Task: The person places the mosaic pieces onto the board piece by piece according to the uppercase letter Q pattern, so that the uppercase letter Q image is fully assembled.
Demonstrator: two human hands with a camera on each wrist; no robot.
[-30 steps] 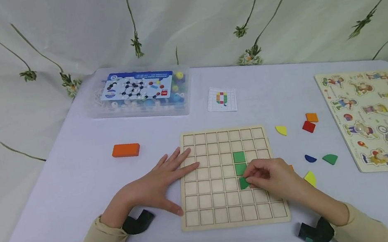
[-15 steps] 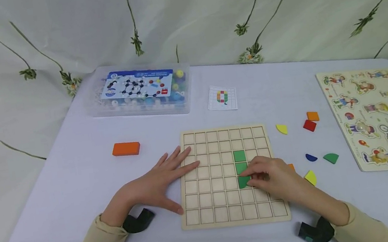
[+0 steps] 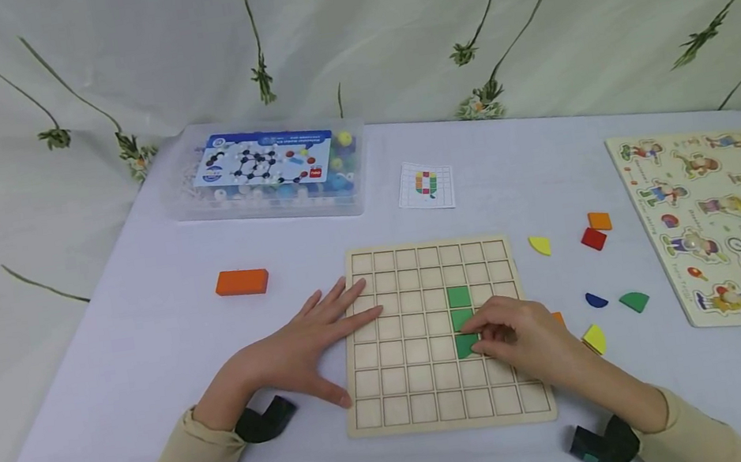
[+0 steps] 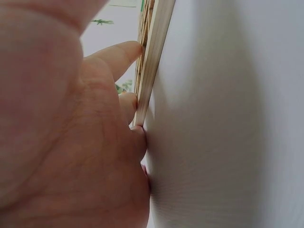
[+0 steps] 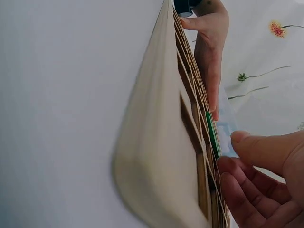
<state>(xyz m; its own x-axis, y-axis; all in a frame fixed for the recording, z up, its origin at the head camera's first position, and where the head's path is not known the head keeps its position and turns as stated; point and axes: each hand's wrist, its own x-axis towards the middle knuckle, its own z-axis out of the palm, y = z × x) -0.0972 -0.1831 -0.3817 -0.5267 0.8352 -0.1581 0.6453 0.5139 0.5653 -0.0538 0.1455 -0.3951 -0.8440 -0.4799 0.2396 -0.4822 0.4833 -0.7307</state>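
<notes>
My left hand (image 3: 295, 354) lies spread on the left edge of the wooden grid board (image 3: 415, 432), fingertips on its rim. With bent fingers, my right hand (image 3: 518, 333) has its thumb and index finger at the edges of a green wooden piece (image 3: 465, 345). That piece lies flat in a cell, its right side partly hidden by the fingers. Above it in the same column sit a green square (image 3: 458, 297) and another green square (image 3: 460, 318). The right wrist view shows the thumb (image 5: 242, 137) close to a green edge (image 5: 212, 133).
Right of the board lie yellow pieces (image 3: 594, 339), a red square (image 3: 593, 238), an orange square (image 3: 600, 221), a blue piece (image 3: 596, 299) and a green quarter-circle (image 3: 635, 301). Around stand a pattern card (image 3: 426, 186), an orange block (image 3: 242, 282), a clear box (image 3: 270, 214) and a picture puzzle (image 3: 721, 318).
The green piece under my right fingers has shifted slightly and now lies square in its cell. My left hand has stayed on the board's edge.
</notes>
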